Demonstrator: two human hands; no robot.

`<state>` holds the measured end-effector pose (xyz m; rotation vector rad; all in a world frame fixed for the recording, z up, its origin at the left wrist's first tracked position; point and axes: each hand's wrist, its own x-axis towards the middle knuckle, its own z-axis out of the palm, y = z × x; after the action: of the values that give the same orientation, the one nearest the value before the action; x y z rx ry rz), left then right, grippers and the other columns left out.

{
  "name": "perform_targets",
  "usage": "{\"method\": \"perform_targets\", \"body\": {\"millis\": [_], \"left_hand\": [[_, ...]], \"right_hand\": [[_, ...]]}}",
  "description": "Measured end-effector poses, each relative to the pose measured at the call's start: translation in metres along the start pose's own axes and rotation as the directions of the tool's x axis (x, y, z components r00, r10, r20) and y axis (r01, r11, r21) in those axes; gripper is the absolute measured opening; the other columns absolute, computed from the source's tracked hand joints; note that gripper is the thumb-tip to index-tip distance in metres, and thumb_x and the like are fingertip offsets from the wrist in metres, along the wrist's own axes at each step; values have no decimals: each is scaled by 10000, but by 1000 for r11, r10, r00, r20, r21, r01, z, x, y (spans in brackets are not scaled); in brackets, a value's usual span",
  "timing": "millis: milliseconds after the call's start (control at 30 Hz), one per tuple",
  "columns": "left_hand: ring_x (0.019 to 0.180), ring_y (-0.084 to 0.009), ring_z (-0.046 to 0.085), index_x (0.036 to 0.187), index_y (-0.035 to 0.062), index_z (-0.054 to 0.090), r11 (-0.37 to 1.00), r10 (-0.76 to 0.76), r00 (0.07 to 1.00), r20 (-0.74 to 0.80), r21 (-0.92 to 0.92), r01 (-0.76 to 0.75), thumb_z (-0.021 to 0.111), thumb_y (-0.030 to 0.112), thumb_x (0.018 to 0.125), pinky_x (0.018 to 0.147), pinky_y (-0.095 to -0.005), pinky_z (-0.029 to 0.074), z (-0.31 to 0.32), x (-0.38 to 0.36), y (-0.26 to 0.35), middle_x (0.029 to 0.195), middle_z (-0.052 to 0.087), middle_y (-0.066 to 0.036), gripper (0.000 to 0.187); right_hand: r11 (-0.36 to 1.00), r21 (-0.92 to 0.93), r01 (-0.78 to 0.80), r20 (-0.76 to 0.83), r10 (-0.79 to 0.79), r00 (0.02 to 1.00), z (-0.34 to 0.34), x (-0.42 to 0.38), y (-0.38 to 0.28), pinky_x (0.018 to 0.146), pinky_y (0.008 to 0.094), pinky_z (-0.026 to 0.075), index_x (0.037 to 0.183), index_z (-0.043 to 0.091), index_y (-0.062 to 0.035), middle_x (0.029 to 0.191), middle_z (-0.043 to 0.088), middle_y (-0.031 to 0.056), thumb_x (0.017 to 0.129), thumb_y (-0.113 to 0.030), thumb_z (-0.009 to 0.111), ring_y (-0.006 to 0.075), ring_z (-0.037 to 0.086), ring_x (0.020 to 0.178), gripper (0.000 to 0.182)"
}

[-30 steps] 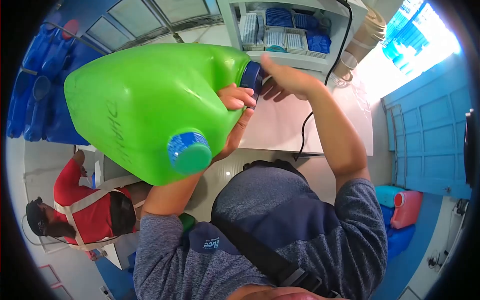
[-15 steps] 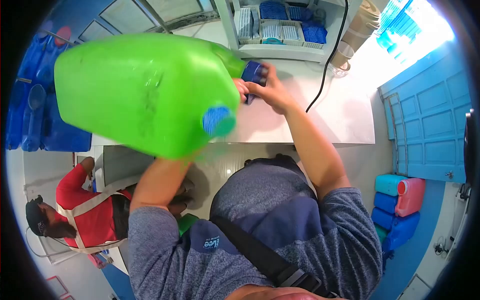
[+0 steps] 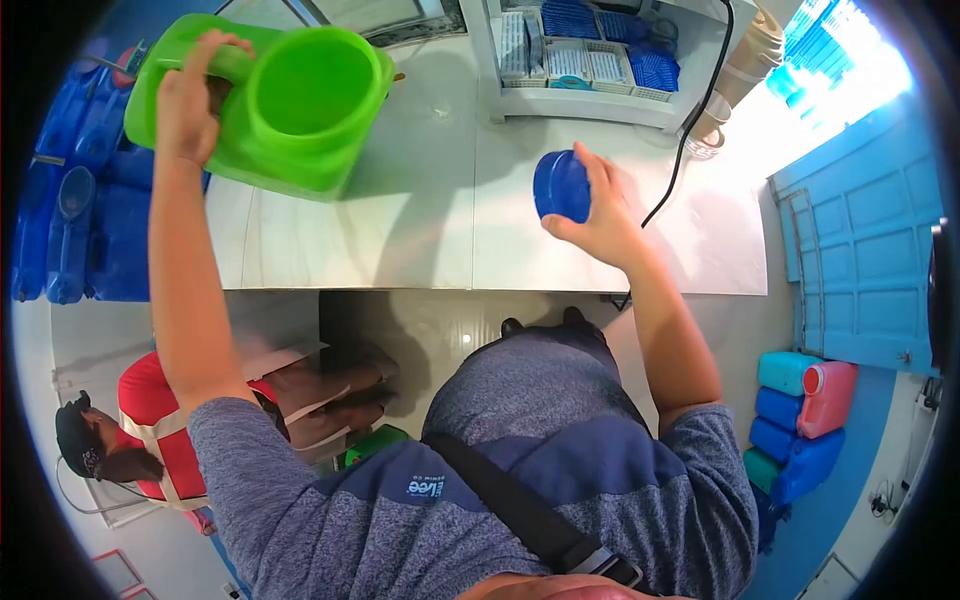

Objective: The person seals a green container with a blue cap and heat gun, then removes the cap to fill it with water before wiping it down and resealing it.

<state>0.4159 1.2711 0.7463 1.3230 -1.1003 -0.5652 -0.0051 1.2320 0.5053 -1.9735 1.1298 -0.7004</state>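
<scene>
A large green jug (image 3: 235,160) stands upright at the left end of the white counter (image 3: 430,235), its wide round mouth uncapped and facing up. Wrapped round the jug's handle is my left hand (image 3: 192,105). My right hand (image 3: 600,210) grips a round blue cap (image 3: 562,187) between thumb and fingers, above the counter to the right of the jug.
Blue containers (image 3: 75,220) are stacked at the far left. A white shelf (image 3: 590,105) with small baskets stands at the counter's back, beside a black cable (image 3: 683,140). A seated person in red (image 3: 180,440) is below left. Colored jugs (image 3: 800,425) sit at the right.
The green jug has gone from tilted in the air to upright at the left, and its mouth is now uncovered. The blue cap is now apart from it in my right hand.
</scene>
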Motion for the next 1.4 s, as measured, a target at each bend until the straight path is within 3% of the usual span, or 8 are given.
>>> {"method": "perform_targets", "body": {"millis": [400,467,533,667,767,1000,1167,1400], "left_hand": [[938,-134,653,1315,-23,560,863,-483,825,293,-1,505,560,445,999,819,-235,511,-91,94,-53,1066,673,-99,564],[873,-144,668,1277,-44,581,938,-68,994,85,345,35,577,463,983,816,-268,539,-94,72,-61,949,683,-59,586],[1057,-221,644,1426,11,469,950,-152,979,-137,254,183,484,610,981,967,-324,491,-110,47,-54,1121,668,-119,747],[1345,-351,457,1576,70,103,916,309,924,-224,-191,-353,497,826,818,1125,-490,378,-55,-101,-101,1513,366,-208,1141],[1419,-310,339,1560,36,82,909,280,915,-292,386,-155,821,754,546,1151,-484,322,2,-185,-170,1524,322,-175,1446],[1199,-264,506,1396,-12,351,987,153,941,-301,101,-128,851,615,690,1048,-410,399,-3,-158,-212,1300,497,-134,1068],[1193,-260,523,1386,-11,372,961,233,924,-303,215,-172,850,593,707,1038,-398,414,-15,-140,-220,1285,522,-141,1027],[1200,-284,528,1389,-9,380,964,200,944,-263,224,-142,835,605,716,1040,-410,412,-19,-127,-222,1285,533,-151,1019]], "right_hand": [[712,-703,11,167,151,974,47,39,3,1138,579,291,1489,390,-114,1544,284,280,692,-396,826,491,299,1409,951],[883,-446,145,144,-90,986,59,58,0,1124,574,314,1453,450,-81,1531,314,290,738,-439,804,491,320,1398,874],[921,-307,241,154,-202,967,73,81,-21,1113,525,355,1423,487,-51,1494,393,279,835,-456,731,466,392,1368,754],[968,155,200,277,-237,931,121,130,-43,1106,410,395,1434,462,-24,1452,480,237,1001,-447,539,380,482,1336,610],[918,391,-64,445,-128,886,154,157,-56,1157,394,325,1515,350,-31,1547,398,188,1034,-522,436,308,391,1426,692],[776,610,-161,527,-245,814,201,225,-77,1173,369,259,1526,326,-57,1534,392,150,1012,-625,366,268,291,1468,767],[683,584,-439,370,258,893,245,291,-61,1063,386,345,1289,465,-57,1260,544,132,961,-652,487,256,486,1208,680],[230,968,-102,158,-239,958,200,286,-129,951,316,417,1212,511,-60,1107,618,69,1002,-481,548,184,566,1034,472]]}}
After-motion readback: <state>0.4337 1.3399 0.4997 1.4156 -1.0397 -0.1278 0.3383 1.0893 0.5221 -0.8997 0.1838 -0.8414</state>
